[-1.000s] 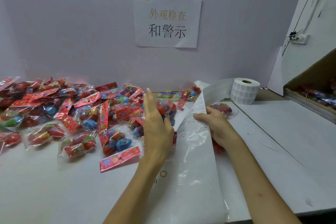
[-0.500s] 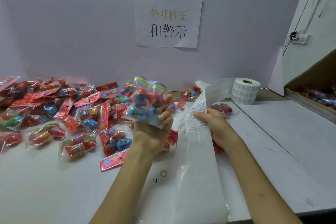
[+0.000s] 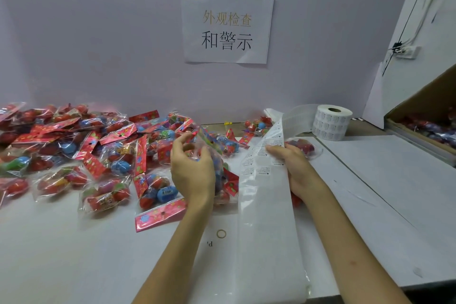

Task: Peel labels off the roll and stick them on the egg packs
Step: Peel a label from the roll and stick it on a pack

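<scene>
Table (image 3: pixel 74 254), egg pack (image 3: pixel 218 155) in left hand (image 3: pixel 191 171), label strip (image 3: pixel 264 205) in right hand (image 3: pixel 297 168)

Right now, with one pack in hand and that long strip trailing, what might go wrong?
A tug from the right hand on the label strip could drag or topple the free-standing label roll. The egg pack in the left hand is crinkly film, so a label may wrinkle.
</scene>
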`<state>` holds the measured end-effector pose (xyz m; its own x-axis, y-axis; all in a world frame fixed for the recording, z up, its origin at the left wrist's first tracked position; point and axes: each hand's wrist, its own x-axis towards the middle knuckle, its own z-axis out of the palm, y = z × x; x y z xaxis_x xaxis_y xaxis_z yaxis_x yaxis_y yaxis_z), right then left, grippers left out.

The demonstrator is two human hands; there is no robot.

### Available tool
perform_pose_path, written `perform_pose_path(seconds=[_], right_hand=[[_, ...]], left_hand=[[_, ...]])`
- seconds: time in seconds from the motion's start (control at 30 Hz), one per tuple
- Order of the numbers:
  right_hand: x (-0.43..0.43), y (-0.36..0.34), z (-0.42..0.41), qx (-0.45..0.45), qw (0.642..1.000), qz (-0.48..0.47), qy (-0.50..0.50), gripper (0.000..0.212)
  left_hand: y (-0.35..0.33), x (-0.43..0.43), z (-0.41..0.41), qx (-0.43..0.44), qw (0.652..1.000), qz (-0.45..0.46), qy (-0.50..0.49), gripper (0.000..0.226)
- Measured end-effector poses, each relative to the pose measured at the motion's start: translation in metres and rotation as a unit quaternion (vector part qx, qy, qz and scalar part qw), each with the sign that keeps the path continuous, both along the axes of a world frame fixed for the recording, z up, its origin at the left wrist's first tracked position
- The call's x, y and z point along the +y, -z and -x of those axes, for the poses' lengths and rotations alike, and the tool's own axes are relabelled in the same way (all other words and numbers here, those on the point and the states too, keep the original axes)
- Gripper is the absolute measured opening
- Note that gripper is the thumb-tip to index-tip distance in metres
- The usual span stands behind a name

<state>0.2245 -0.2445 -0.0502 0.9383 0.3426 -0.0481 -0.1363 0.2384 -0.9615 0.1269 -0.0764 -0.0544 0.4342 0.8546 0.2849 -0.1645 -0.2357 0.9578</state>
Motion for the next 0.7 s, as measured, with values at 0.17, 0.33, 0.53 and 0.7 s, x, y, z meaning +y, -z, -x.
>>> perform_pose_path(seconds=[0.17, 0.33, 0.53, 0.7], right_hand=[[-0.001, -0.005, 0.003, 0.005, 1.000, -0.010, 0.004, 0.032], [-0.002, -0.008, 0.010, -0.013, 0.998, -0.029, -0.062, 0.055], [-0.005, -0.007, 0.013, -0.078, 0.986, -0.036, -0.141, 0.032], [-0.002, -0.007, 0.016, -0.081, 0.985, -0.029, -0.150, 0.039]], left_hand=[[-0.005, -0.010, 0.005, 0.000, 0.966, -0.241, -0.097, 0.044], [0.002, -0.028, 0.008, -0.027, 0.900, -0.378, 0.214, 0.024], [0.005, -0.031, 0.008, 0.025, 0.902, -0.383, 0.197, 0.026], [0.000, -0.032, 0.011, 0.022, 0.918, -0.360, 0.167, 0.024]])
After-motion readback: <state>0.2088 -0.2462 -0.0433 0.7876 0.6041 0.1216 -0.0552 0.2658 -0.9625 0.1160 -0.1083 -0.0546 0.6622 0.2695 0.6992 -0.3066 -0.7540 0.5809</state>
